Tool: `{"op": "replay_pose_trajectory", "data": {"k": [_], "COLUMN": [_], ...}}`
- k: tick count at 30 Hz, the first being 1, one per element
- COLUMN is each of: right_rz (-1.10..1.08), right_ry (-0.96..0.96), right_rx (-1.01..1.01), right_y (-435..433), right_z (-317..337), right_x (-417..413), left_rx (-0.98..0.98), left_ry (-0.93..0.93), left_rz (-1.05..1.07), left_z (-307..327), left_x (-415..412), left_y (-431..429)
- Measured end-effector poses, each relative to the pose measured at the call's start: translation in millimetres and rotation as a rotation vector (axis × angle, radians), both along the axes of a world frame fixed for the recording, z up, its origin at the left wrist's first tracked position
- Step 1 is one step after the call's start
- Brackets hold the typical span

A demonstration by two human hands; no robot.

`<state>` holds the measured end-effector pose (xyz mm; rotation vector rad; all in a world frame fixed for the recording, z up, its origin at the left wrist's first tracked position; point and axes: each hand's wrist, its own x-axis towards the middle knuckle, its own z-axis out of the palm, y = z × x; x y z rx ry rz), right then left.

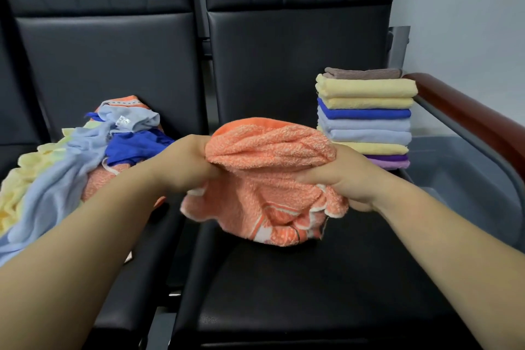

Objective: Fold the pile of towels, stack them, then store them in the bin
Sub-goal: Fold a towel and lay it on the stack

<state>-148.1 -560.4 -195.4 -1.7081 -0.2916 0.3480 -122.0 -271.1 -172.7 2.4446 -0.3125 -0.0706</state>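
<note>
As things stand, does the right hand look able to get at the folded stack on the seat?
Probably yes: the folded stack stands just behind the right hand with nothing between them. But that hand grips the orange towel, so it would arrive with its fingers full.

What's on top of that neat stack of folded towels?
A brown ribbed towel tops the stack, above two yellow towels. What lies behind the stack is hidden.
</note>
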Motion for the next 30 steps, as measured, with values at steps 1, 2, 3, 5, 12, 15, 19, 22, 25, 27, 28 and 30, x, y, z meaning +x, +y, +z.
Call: {"op": "replay_pose_trajectory", "data": {"k": [1, 2, 3, 5, 12, 15, 19, 22, 25, 27, 28, 30], "right_rz": [0.044, 0.085, 0.112, 0.100, -0.104, -0.231, -0.418, -0.568, -0.605, -0.495, -0.415, -0.242], "right_ry": [-0.010, -0.034, -0.066, -0.132, -0.358, -0.475, -0.626, -0.750, -0.827, -0.748, -0.676, -0.438], "right_rx": [-0.083, -0.206, -0.354, -0.655, -0.888, -0.932, -0.930, -0.941, -0.905, -0.854, -0.822, -0.761], "right_y": [-1, -2, -2, -4, -3, 1, 9, 13, 11, 5, 2, -5], "right_z": [2, 5, 6, 4, 13, 33, 77, 116, 131, 120, 107, 68], "right_x": [1, 0, -1, -1, 6, 27, 60, 67, 61, 44, 35, 15], "left_rx": [-0.161, -0.298, -0.382, -0.434, 0.039, 0.449, 0.492, 0.378, 0.395, 0.445, 0.473, 0.484], "left_ry": [0.052, 0.082, 0.081, 0.064, 0.057, -0.154, -0.313, -0.462, -0.613, -0.518, -0.436, -0.253], "left_rz": [0.022, 0.022, -0.004, -0.096, -0.200, -0.080, 0.115, 0.199, 0.233, 0.188, 0.144, 0.036], "left_z": [-3, -4, -4, -3, 10, 28, 81, 116, 125, 113, 100, 64], "left_x": [-1, -2, -4, -7, -6, 14, 36, 37, 27, 14, 6, -6], "left_y": [2, 2, 2, -1, 4, -4, -6, -8, -11, -10, -8, -5]}}
